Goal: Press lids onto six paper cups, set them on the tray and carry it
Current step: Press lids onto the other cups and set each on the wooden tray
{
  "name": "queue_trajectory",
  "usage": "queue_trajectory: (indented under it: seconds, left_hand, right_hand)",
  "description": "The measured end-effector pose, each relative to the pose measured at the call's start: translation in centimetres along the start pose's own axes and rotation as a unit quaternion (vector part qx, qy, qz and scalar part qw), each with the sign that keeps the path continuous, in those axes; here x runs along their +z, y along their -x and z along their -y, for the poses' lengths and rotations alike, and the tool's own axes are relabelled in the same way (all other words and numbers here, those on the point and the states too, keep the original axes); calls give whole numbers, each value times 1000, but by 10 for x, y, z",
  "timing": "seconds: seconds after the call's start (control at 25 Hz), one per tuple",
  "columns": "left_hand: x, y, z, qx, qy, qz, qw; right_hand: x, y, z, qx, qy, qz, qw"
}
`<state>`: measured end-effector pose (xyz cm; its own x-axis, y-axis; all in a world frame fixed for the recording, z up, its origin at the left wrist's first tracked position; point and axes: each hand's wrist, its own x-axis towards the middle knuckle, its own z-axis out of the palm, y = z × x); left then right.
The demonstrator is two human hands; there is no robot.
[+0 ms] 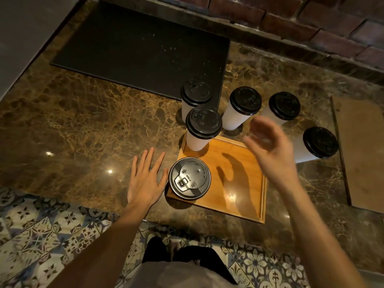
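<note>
A square wooden tray lies on the marble counter. Two white paper cups with black lids stand on it: one at its near left corner, one at its far left corner. Several more lidded cups stand on the counter beyond and right of the tray: one at the black mat's corner, two behind the tray, and one at the right. My left hand is flat with fingers straight, just left of the near cup. My right hand hovers above the tray, blurred, fingers loosely spread, holding nothing.
A black mat covers the counter's far left. A brown board lies at the right edge. A brick wall runs along the back. Patterned floor tiles show below the counter's near edge.
</note>
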<state>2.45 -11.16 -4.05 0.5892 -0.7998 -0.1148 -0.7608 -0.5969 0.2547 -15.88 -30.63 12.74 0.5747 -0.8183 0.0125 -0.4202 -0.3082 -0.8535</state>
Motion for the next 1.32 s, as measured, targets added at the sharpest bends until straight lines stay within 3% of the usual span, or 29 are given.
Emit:
queue_trajectory:
  seconds: [0.16, 0.36, 0.44, 0.52, 0.68, 0.92, 1.32]
  left_hand:
    - [-4, 0, 0, -4, -9, 10, 1000]
    - [-6, -1, 1, -8, -7, 26, 1000]
    - [-5, -2, 1, -18, -20, 39, 999]
    - [-5, -3, 0, -26, -19, 49, 998]
    - [-7, -6, -3, -34, -9, 61, 997]
    - [-9, -4, -4, -31, -26, 64, 997]
    - [-2, 1, -1, 3, -11, 6, 1000]
  right_hand:
    - [15, -99, 62, -86, 169, 48, 981]
    - [101, -168, 75, 21, 349, 263, 899]
    - [123, -173, 64, 39, 406, 287, 866]
    - [135, -173, 56, 30, 456, 257, 852]
    - [141, -173, 45, 27, 451, 196, 870]
    - [121, -180, 56, -14, 418, 171, 892]
    - [7, -148, 137, -164, 297, 20, 941]
